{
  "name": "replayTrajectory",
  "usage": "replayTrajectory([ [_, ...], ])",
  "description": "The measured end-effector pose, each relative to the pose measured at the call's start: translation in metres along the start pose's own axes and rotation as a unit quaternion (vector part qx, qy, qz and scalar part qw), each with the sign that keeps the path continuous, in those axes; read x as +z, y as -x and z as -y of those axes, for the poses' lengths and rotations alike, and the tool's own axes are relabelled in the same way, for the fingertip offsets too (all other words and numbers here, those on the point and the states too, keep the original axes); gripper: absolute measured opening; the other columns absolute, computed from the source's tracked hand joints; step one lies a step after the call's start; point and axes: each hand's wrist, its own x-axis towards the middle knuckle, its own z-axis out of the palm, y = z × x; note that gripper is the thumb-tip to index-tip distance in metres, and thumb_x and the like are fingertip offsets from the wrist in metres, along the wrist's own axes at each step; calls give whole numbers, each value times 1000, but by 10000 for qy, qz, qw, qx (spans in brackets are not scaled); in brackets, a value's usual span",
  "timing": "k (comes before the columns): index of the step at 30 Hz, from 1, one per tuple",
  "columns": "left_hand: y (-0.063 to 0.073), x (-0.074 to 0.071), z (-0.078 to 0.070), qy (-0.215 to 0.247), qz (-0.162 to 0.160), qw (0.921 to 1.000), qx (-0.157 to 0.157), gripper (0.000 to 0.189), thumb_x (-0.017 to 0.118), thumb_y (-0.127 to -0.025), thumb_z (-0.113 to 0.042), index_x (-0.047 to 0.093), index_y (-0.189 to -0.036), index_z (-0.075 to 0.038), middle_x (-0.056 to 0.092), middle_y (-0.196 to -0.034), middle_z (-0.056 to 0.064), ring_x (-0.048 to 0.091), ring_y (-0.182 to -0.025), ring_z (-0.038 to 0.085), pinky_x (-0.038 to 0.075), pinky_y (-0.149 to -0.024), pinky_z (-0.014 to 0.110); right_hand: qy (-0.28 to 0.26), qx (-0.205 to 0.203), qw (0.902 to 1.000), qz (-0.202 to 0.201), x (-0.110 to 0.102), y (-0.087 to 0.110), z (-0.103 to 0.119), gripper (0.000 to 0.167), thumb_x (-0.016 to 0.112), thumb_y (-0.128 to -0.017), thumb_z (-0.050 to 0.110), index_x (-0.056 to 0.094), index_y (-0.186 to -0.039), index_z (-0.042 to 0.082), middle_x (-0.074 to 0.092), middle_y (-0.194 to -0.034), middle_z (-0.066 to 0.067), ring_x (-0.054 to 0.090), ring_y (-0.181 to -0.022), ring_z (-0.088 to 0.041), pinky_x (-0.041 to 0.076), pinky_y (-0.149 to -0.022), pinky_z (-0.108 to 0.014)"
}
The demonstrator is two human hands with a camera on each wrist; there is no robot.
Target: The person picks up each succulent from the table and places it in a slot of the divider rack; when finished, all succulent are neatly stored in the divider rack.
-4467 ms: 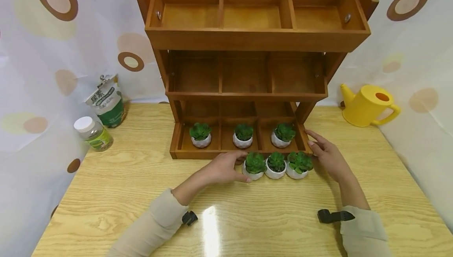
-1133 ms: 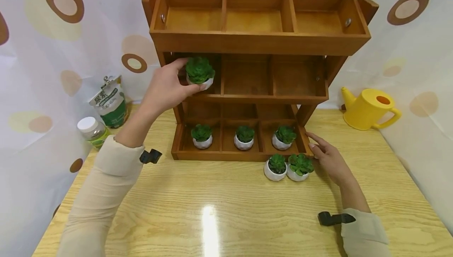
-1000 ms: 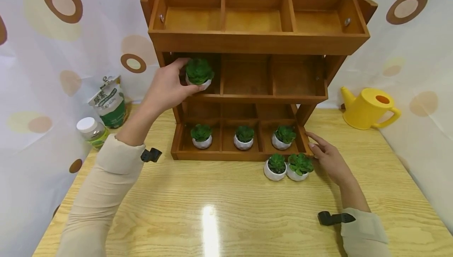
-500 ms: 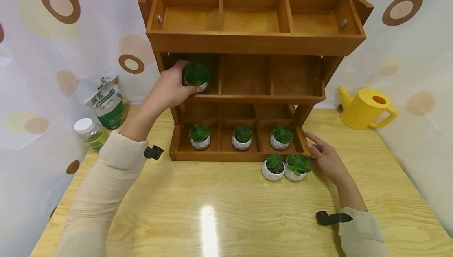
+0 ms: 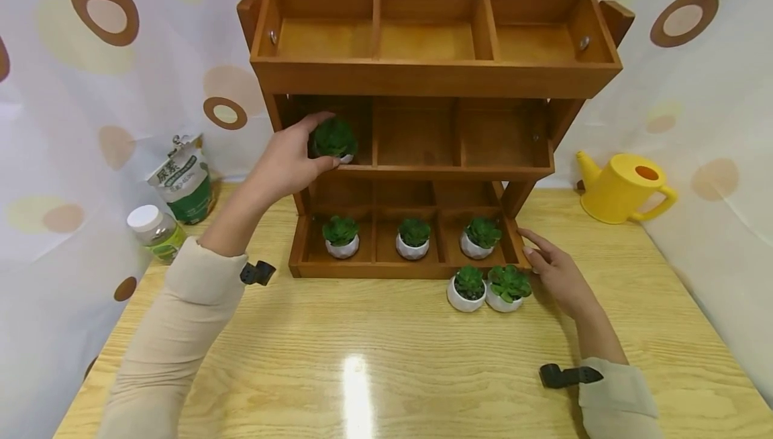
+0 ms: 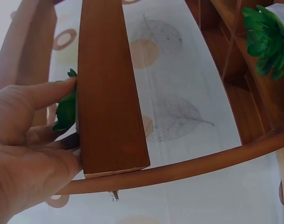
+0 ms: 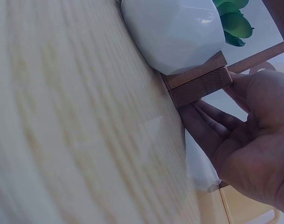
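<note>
My left hand (image 5: 292, 156) holds a potted succulent (image 5: 335, 138) in the left compartment of the middle tier of a wooden plant rack (image 5: 431, 80). The pot is mostly hidden by the tier's front board; in the left wrist view green leaves (image 6: 66, 109) show between thumb and fingers. My right hand (image 5: 558, 276) grips the bottom tier's right front corner, thumb and fingers on the wood (image 7: 200, 87). Two white-potted succulents, one on the left (image 5: 467, 289) and one on the right (image 5: 507, 289), stand on the table before that corner.
Three succulents, at left (image 5: 342, 237), middle (image 5: 413, 239) and right (image 5: 480, 237), sit one per compartment in the bottom tier. A yellow watering can (image 5: 625, 187) stands right; a white-lidded jar (image 5: 157, 232) and a green-white pouch (image 5: 183, 180) stand left on the wooden table (image 5: 290, 358).
My left hand took the leftmost of the three table succulents, carried it up left to the middle tier and lowered it into the left compartment. The right hand stays at the rack corner.
</note>
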Motion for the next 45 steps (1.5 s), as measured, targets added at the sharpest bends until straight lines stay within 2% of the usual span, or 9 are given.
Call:
replayTrajectory([
  [7, 8, 1, 2, 111, -173, 9996, 211, 77, 74, -93, -29, 35, -158, -17, 44, -159, 10, 45, -143, 34, 38, -116, 54, 53, 27, 10000, -4, 0, 1, 1, 54, 31, -111, 43, 23, -163, 30, 39, -159, -23, 49, -139, -39, 45, -108, -55],
  [13, 29, -8, -6, -200, -499, 9975, 448, 83, 78, -90, -31, 33, -159, -15, 38, -161, 12, 36, -149, 34, 32, -121, 55, 187, -40, 9998, -67, 0, 2, 3, 55, 34, -110, 44, 25, -163, 29, 44, -155, -25, 52, -135, -38, 52, -103, -43],
  [16, 43, -10, -15, -342, -596, 9950, 721, 85, 79, -89, -31, 33, -159, -16, 36, -163, 11, 32, -151, 32, 29, -122, 53, 291, -29, 9995, -133, -2, 2, 4, 56, 34, -110, 45, 26, -162, 28, 51, -150, -24, 58, -125, -25, 52, -96, -28],
  [19, 56, -5, -24, -110, -515, 9934, 1023, 86, 81, -88, -31, 34, -159, -17, 38, -162, 8, 40, -147, 30, 37, -118, 50, 294, -4, 9994, -158, -3, 1, 4, 56, 33, -110, 45, 26, -163, 28, 56, -144, -24, 60, -113, -8, 48, -91, -20],
  [22, 67, 7, -29, 345, -243, 9925, 1148, 88, 82, -87, -32, 34, -159, -19, 39, -162, 4, 45, -144, 27, 43, -115, 45, 201, 1, 9997, -124, -3, 1, 4, 56, 34, -110, 44, 25, -163, 27, 55, -146, -24, 60, -115, -9, 49, -92, -21],
  [27, 77, 32, -28, 964, 182, 9895, 1062, 88, 83, -86, -34, 35, -159, -23, 37, -163, -2, 43, -147, 21, 43, -115, 37, 56, 13, 10000, -45, 1, 1, 2, 56, 33, -110, 43, 23, -163, 27, 43, -156, -25, 50, -135, -34, 53, -101, -36],
  [35, 84, 75, -30, 1524, 534, 9802, 1142, 82, 83, -86, -35, 42, -155, -22, 47, -157, -2, 50, -141, 19, 45, -113, 34, 128, -89, 9998, -108, 0, 0, 1, 55, 34, -111, 42, 25, -163, 26, 45, -154, -25, 51, -134, -34, 52, -94, -26],
  [41, 86, 120, -37, 1800, 1398, 9704, 803, 76, 81, -87, -40, 45, -153, -27, 52, -153, -5, 53, -138, 17, 46, -113, 40, 32, -51, 9999, -92, 0, 0, 1, 55, 34, -111, 42, 24, -163, 27, 43, -156, -25, 48, -137, -37, 53, -98, -34],
  [45, 82, 150, -35, 1967, 1922, 9599, 537, 72, 78, -89, -40, 47, -152, -25, 56, -150, 0, 55, -136, 19, 47, -111, 42, 30, -47, 9999, -102, 1, 1, 3, 56, 34, -110, 43, 24, -163, 26, 42, -156, -25, 47, -138, -38, 51, -103, -46],
])
